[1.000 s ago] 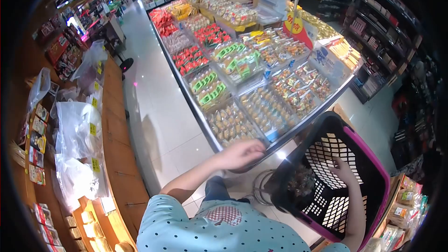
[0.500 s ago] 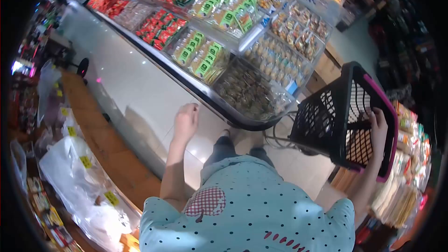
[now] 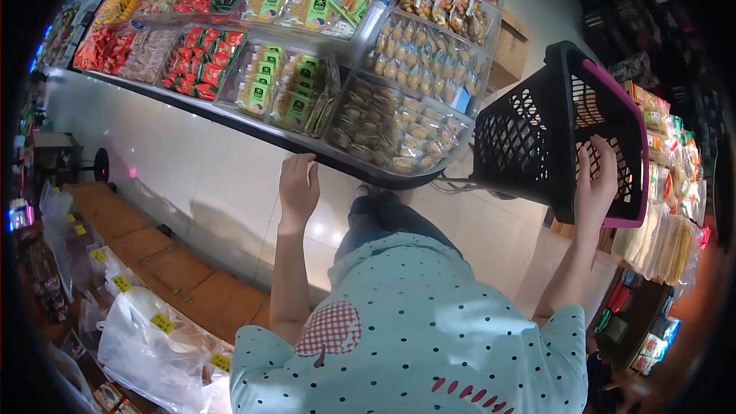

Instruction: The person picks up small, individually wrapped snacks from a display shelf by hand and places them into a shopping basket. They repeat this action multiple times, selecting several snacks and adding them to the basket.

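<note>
Holding nothing in loosely curled left hand (image 3: 297, 190) near bench (image 3: 238, 127), nor visibly in half-spread right hand (image 3: 596, 184) at mouth of basket (image 3: 563, 146).

Display table (image 3: 253, 132) dead ahead of you, running off to L. In its nearest corner tray: wrapped pkts (image 3: 399, 126); more in the tray behind. Flat packs (image 3: 284, 84) L of the corner tray, small bags (image 3: 201, 61) L of those. Basket (image 3: 514, 138) just R of that corner, carton (image 3: 510, 50) beyond, by table's R side. Bagged goods (image 3: 667, 184) R of basket. Your R hand (image 3: 599, 180) at basket's mouth, L hand (image 3: 299, 192) nr table's front edge, contact unclear. Floor (image 3: 153, 138) btwn table & counter (image 3: 176, 261) on your L; plastic bags (image 3: 149, 337) along counter's outer side.
</note>
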Available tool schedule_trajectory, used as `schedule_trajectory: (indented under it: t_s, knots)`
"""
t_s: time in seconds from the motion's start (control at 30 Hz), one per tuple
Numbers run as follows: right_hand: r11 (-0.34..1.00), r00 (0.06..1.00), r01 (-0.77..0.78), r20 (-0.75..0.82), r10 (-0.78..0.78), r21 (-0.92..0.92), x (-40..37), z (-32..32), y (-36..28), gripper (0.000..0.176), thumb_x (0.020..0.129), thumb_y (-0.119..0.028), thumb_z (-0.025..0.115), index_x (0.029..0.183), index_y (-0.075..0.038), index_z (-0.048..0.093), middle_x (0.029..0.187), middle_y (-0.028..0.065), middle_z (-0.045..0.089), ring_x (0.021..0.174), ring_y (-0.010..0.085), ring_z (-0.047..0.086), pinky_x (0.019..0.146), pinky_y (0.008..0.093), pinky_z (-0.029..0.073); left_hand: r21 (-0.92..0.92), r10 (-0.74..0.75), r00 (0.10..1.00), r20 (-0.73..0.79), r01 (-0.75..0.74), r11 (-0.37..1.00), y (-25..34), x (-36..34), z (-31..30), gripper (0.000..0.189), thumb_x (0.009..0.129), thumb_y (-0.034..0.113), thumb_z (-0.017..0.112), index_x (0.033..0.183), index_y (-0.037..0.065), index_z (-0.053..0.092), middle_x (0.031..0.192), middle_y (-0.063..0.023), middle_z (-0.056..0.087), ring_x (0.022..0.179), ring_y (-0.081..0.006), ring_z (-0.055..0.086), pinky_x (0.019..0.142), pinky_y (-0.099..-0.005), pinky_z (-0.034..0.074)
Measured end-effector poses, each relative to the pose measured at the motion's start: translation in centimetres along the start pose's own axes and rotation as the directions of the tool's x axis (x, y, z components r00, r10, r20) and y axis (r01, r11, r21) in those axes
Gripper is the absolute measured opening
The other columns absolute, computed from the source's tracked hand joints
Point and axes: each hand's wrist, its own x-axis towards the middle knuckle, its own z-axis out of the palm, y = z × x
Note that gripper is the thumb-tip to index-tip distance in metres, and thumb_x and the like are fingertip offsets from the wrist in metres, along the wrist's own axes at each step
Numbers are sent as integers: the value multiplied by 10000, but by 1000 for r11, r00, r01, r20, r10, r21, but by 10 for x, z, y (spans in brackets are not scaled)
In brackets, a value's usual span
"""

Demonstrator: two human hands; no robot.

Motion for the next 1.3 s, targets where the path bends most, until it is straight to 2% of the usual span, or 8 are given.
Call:
schedule_trajectory:
  t_s: [0.27,0.47,0.6,0.73,0.77,0.83,1.07,1.3]
  knots:
    - [963,972,232,-60,-226,136,-3,51,-55,212,792,-40,632,999,0,611,1111,136,573,1103,301,511,959,393,379,68,35,999,-18,-33,997,-4,37,8,178,782,-24,573,956,13,571,976,-131,575,927,-324,518,817,-401,424]
    - [930,925,236,229,-304,281,-29,161,-54,158,759,-57,652,904,-9,612,1013,135,585,979,326,545,852,394,428,92,101,995,-27,-98,991,8,53,21,217,745,-14,608,959,22,601,991,-124,571,956,-325,508,837,-403,423]
    - [923,835,262,414,-363,281,-71,225,-35,110,747,-91,642,844,-42,622,943,98,573,946,297,527,802,411,406,127,149,983,105,-161,979,15,58,33,192,710,-2,643,894,52,643,985,-97,569,970,-306,495,833,-392,408]
    - [894,716,342,536,-448,290,-94,244,-59,116,750,-144,632,844,-76,640,925,90,562,971,277,517,799,415,393,163,294,905,309,-355,921,12,63,55,178,656,50,687,832,69,667,916,-75,556,927,-283,495,798,-400,392]
    - [894,714,341,538,-448,292,-96,246,-67,116,750,-144,632,844,-76,640,925,90,562,971,277,517,799,415,393,99,337,898,283,-377,921,12,65,63,114,638,29,619,736,62,666,882,-90,541,921,-296,496,768,-403,400]
    - [883,632,365,617,-469,297,-97,250,-83,162,751,-186,639,874,-81,644,926,94,559,983,270,517,793,428,395,141,302,869,392,-381,914,10,72,71,117,635,44,629,738,69,679,899,-92,546,945,-294,492,781,-398,397]
    - [952,712,226,633,-306,206,-107,274,-110,303,689,-251,697,944,-96,646,953,105,558,1006,273,510,764,442,389,272,206,723,659,-485,831,-6,82,100,181,596,181,729,758,101,711,930,-97,545,1018,-284,452,813,-392,385]
    - [936,727,294,590,-352,196,-110,281,-111,321,643,-266,720,912,-96,678,1001,123,533,1024,290,480,779,437,373,407,206,736,645,-559,723,3,81,105,175,614,202,737,756,102,715,975,-108,555,1034,-278,447,825,-381,371]
